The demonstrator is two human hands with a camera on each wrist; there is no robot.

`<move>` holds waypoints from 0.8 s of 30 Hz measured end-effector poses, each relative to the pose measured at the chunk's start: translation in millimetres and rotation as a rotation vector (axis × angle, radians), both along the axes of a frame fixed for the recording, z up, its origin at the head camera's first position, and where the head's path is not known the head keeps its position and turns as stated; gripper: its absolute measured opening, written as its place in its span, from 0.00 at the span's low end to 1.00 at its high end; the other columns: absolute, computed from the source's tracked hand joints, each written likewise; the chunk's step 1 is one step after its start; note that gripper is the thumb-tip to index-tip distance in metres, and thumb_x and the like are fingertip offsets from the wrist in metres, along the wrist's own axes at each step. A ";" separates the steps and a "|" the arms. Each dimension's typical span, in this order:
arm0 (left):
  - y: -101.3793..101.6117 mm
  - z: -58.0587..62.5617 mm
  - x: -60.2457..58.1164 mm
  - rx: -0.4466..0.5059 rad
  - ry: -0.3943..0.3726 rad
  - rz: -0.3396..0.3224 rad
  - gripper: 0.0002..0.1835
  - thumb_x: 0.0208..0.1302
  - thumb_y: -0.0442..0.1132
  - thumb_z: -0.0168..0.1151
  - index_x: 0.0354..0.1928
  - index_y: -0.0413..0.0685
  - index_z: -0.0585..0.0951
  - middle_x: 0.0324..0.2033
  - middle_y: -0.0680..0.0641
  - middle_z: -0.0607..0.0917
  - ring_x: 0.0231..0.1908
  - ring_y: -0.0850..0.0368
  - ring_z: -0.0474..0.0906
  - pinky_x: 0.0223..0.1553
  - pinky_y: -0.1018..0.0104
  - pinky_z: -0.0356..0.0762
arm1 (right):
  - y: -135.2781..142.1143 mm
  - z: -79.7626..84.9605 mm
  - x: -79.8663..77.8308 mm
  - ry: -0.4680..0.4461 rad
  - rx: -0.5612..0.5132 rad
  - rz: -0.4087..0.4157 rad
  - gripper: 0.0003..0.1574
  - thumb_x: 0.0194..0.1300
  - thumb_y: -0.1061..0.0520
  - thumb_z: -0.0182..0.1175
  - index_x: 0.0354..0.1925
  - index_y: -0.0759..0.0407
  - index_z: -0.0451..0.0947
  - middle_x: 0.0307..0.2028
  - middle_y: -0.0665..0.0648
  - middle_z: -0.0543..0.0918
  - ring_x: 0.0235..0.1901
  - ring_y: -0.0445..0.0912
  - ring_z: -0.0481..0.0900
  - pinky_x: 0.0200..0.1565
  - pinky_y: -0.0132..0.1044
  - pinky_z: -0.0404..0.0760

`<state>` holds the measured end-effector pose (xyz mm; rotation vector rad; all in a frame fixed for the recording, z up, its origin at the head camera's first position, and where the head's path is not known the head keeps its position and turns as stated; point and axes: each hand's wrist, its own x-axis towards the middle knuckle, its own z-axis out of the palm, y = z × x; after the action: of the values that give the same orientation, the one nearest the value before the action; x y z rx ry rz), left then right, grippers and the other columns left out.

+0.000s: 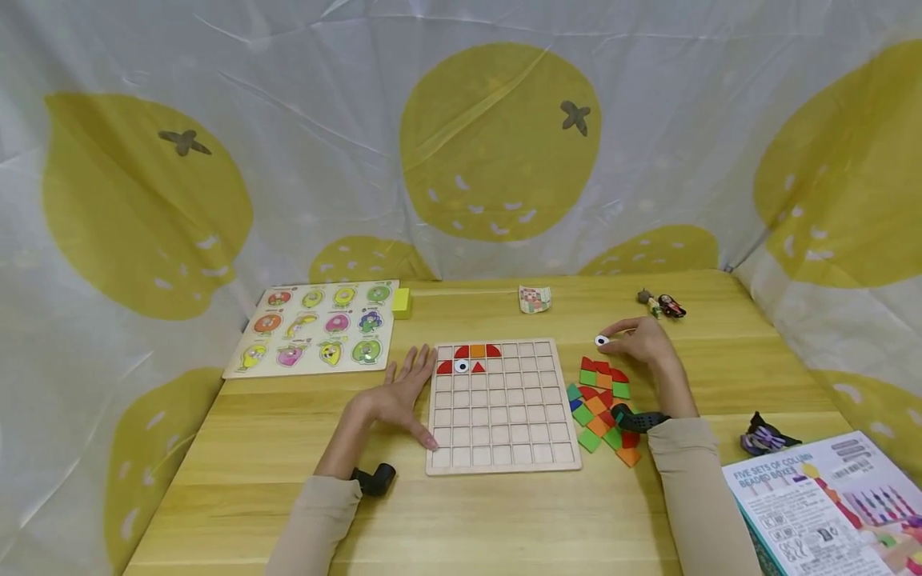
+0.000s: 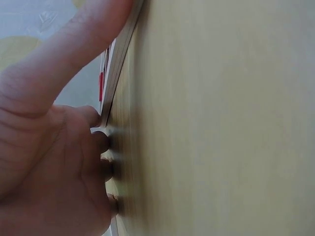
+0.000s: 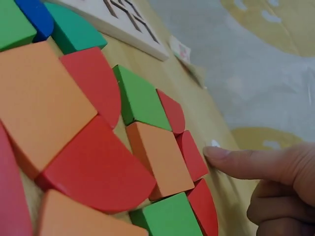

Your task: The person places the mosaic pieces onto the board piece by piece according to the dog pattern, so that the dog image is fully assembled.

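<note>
"Fingers of the right hand (image 1: 641, 342): what do you see them doing?"

"From my end, I see thumb and forefinger pinching a white eye disc (image 1: 601, 341), toward two o'clock from the grid board (image 1: 510, 434). The left hand (image 1: 398, 398) lies spread at nine o'clock, thumb at the board's edge."

"How far along are we?"

"Early, I judge. I count six pieces set, toward eleven o'clock: red, orange square (image 1: 478, 351), red in the top row; red, an eye piece (image 1: 462, 366), and a red triangle (image 1: 479, 367) below. Most cells are bare; the loose tiles (image 1: 597, 406) lie at three o'clock."
</note>
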<state>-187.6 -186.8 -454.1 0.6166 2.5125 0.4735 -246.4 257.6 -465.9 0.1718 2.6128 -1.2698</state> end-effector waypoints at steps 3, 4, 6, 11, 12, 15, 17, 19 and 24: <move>0.3 0.5 -0.9 0.008 0.001 0.000 0.82 0.28 0.66 0.79 0.75 0.48 0.30 0.75 0.42 0.26 0.75 0.42 0.19 0.72 0.36 0.22 | 2.5 -1.4 -2.8 0.004 -0.025 0.028 0.26 0.53 0.53 0.73 0.48 0.63 0.83 0.25 0.46 0.81 0.24 0.43 0.62 0.30 0.33 0.62; 0.5 0.4 -1.1 0.010 0.001 0.000 0.82 0.28 0.66 0.79 0.76 0.48 0.30 0.75 0.42 0.26 0.75 0.42 0.19 0.72 0.36 0.22 | 2.9 -1.7 -3.1 0.006 -0.032 0.040 0.25 0.53 0.53 0.73 0.48 0.64 0.83 0.23 0.45 0.81 0.23 0.42 0.62 0.29 0.33 0.62; 0.7 -0.1 -1.5 0.011 0.001 -0.003 0.82 0.29 0.66 0.79 0.76 0.47 0.30 0.75 0.42 0.26 0.75 0.42 0.19 0.72 0.35 0.22 | 2.0 -1.1 -2.4 0.021 -0.038 0.064 0.24 0.54 0.54 0.72 0.47 0.65 0.83 0.20 0.44 0.76 0.21 0.41 0.60 0.27 0.32 0.60; 1.2 -0.3 -1.8 0.000 0.004 -0.002 0.82 0.28 0.66 0.79 0.76 0.48 0.30 0.75 0.42 0.26 0.75 0.42 0.19 0.72 0.36 0.23 | -21.3 10.2 1.8 0.119 -0.060 0.176 0.17 0.57 0.55 0.70 0.44 0.62 0.84 0.14 0.47 0.56 0.16 0.42 0.52 0.21 0.33 0.57; 1.4 0.0 -1.9 0.001 0.004 -0.001 0.82 0.28 0.66 0.79 0.76 0.47 0.30 0.75 0.42 0.26 0.75 0.42 0.19 0.72 0.36 0.23 | -29.8 13.5 2.7 0.134 -0.066 0.201 0.16 0.57 0.54 0.70 0.43 0.60 0.84 0.14 0.47 0.54 0.16 0.42 0.51 0.21 0.34 0.57; 0.3 -0.3 -1.3 0.002 -0.003 0.001 0.83 0.28 0.66 0.79 0.75 0.47 0.30 0.75 0.42 0.26 0.75 0.42 0.19 0.72 0.35 0.23 | -62.2 20.0 3.8 0.144 -0.094 0.285 0.15 0.56 0.53 0.71 0.43 0.55 0.85 0.14 0.48 0.52 0.15 0.42 0.49 0.21 0.34 0.56; 0.1 0.0 -1.3 0.005 -0.002 0.001 0.82 0.28 0.66 0.79 0.75 0.47 0.30 0.75 0.42 0.26 0.75 0.42 0.19 0.72 0.35 0.23 | -85.1 21.3 4.6 0.128 -0.103 0.331 0.15 0.54 0.53 0.72 0.42 0.53 0.86 0.13 0.48 0.52 0.15 0.43 0.49 0.21 0.34 0.56; 0.1 0.1 -1.5 0.002 0.003 0.000 0.82 0.29 0.66 0.79 0.75 0.47 0.30 0.75 0.42 0.26 0.75 0.41 0.19 0.72 0.34 0.23 | -106.4 20.0 4.7 0.117 -0.115 0.370 0.16 0.53 0.54 0.73 0.42 0.54 0.86 0.13 0.48 0.54 0.15 0.43 0.50 0.22 0.33 0.56; -0.3 0.1 -0.7 0.001 0.017 0.000 0.83 0.28 0.66 0.79 0.75 0.46 0.30 0.75 0.41 0.27 0.75 0.41 0.20 0.72 0.34 0.24 | -144.3 10.3 5.3 0.090 -0.132 0.386 0.15 0.51 0.56 0.74 0.39 0.56 0.87 0.12 0.47 0.56 0.15 0.42 0.52 0.22 0.32 0.56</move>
<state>-188.3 -187.0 -454.0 0.6240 2.5284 0.4714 -241.1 113.4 -455.6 -0.4011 2.4580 -1.3222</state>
